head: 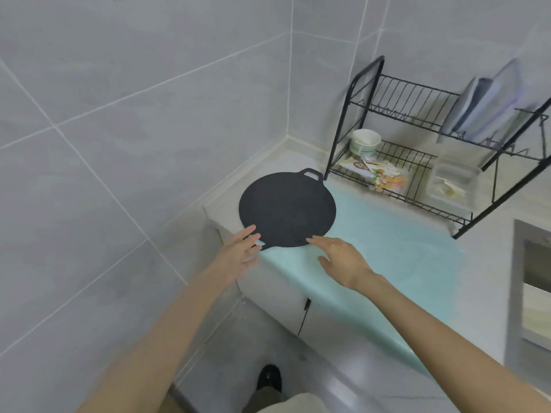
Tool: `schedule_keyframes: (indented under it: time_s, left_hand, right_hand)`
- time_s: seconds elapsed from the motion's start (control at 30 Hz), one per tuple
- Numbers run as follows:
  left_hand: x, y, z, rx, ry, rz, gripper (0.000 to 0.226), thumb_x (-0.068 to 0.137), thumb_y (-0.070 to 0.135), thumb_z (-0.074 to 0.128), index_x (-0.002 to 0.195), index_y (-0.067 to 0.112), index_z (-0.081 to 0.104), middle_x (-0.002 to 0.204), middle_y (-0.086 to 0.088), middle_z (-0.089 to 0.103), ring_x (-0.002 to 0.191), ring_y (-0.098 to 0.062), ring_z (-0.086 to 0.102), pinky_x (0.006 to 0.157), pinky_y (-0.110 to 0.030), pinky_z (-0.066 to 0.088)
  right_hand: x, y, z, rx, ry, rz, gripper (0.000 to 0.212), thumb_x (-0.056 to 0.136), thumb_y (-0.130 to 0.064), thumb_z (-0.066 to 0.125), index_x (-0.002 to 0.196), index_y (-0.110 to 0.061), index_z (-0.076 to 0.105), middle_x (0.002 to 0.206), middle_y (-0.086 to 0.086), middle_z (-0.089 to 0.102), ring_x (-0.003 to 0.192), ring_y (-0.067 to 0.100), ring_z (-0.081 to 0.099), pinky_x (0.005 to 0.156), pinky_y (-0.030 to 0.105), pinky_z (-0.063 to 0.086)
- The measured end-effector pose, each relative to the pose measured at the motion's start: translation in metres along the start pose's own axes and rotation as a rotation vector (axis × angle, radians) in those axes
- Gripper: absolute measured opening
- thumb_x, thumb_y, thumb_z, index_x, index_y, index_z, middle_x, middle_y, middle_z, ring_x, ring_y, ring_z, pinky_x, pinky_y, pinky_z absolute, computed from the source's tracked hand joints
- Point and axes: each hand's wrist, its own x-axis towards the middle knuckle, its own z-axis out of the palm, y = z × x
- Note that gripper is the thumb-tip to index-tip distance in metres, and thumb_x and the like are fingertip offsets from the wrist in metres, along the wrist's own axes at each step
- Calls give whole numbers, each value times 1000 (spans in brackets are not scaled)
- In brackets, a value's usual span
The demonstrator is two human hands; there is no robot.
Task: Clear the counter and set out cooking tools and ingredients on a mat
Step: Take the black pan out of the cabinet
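A flat round black griddle pan [287, 208] with two small loop handles lies at the left end of the counter, partly on a light teal mat [396, 242]. My left hand [243, 248] is at the pan's near handle with fingers spread and straight, holding nothing. My right hand [343, 260] hovers at the pan's near right rim above the mat, fingers relaxed and open. The mat covers the counter from the pan towards the right and hangs over the front edge.
A black two-tier wire dish rack [417, 138] stands at the back right, holding a paper bowl [365, 141], snack packets [375, 172], a clear plastic container [453, 181] and cutting boards [486, 105]. Tiled walls close the left and back. A sink edge [533, 281] is at far right.
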Motion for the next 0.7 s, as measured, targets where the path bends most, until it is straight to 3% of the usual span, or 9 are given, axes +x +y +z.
schedule_keyframes:
  time_s: [0.17,0.33,0.7]
  left_hand:
    - [-57,-3,40,63,-24,106,38,100,17,45,137,23,47,138,-1,51,122,-23,52,90,-32,46]
    - [-117,1,94,161,-71,160,37,95,23,55,132,26,52,130,3,56,117,-20,56,97,-35,47]
    - [-203,-5,196,326,-306,258,37,95,24,56,131,24,53,124,5,60,109,-13,61,90,-30,50]
  right_hand:
    - [-77,18,-26,-23,125,0,54,95,-12,47,144,-29,37,150,-5,39,134,20,40,112,36,30]
    - [-158,23,-58,36,248,56,50,97,-14,46,143,-30,39,147,-9,42,132,18,41,102,29,36]
    - [-313,31,-79,81,480,308,46,96,-16,46,140,-31,42,141,-10,48,129,16,44,94,36,46]
